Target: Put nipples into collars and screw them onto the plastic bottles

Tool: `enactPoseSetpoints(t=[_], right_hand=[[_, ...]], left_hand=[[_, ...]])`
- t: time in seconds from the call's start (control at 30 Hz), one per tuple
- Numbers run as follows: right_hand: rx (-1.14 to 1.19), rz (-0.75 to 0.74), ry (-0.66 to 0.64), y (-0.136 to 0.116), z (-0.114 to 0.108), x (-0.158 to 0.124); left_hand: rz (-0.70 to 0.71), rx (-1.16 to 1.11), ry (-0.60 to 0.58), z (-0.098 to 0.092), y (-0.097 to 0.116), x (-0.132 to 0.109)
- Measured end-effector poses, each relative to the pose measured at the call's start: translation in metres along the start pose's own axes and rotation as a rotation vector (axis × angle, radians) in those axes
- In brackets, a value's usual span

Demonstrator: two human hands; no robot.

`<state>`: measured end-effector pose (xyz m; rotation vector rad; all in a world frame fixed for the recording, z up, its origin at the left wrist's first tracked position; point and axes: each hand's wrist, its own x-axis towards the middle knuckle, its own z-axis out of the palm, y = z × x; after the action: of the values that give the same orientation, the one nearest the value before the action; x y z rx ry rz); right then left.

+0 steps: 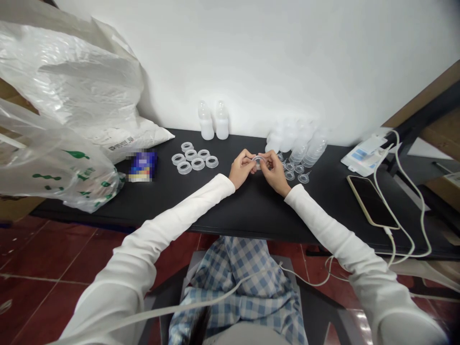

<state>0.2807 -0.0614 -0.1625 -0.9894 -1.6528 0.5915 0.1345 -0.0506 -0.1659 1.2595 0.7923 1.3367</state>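
Note:
My left hand (242,168) and my right hand (274,171) meet above the middle of the black table, both closed on one clear plastic ring (258,160). Fingers cover part of it, so I cannot tell whether another piece sits inside. Left of my hands lies a group of several translucent rings (197,164). Close to my right hand are several small clear round pieces with thin tails (304,178). Behind these, clear domed caps (315,148) stand by white bottle bodies (275,140). Two capped white bottles (222,125) stand upright by the wall.
Large plastic bags (68,76) fill the left end of the black table (215,211). A blue packet (145,165) lies beside them. On the right are a phone (372,201) with a white cable (419,187) and a white-and-blue package (364,154).

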Motion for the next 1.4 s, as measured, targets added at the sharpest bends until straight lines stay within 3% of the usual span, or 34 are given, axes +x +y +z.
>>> enactPoseSetpoints(t=[0.47,0.87,1.13,1.4], right_hand=[[0.003,0.014,-0.018,0.0,-0.004,0.0],[0.027,-0.02,-0.007,-0.004,-0.004,0.001],[0.021,-0.021,-0.109,0.0,-0.014,0.005],[0.063,-0.019,-0.094,0.003,-0.009,0.005]], left_hand=[[-0.072,-0.039,-0.056,-0.004,-0.001,0.002],[-0.03,-0.031,-0.086,-0.003,0.001,0.001],[-0.03,-0.077,-0.111,-0.008,-0.001,0.005],[0.034,-0.038,-0.085,-0.005,-0.001,0.001]])
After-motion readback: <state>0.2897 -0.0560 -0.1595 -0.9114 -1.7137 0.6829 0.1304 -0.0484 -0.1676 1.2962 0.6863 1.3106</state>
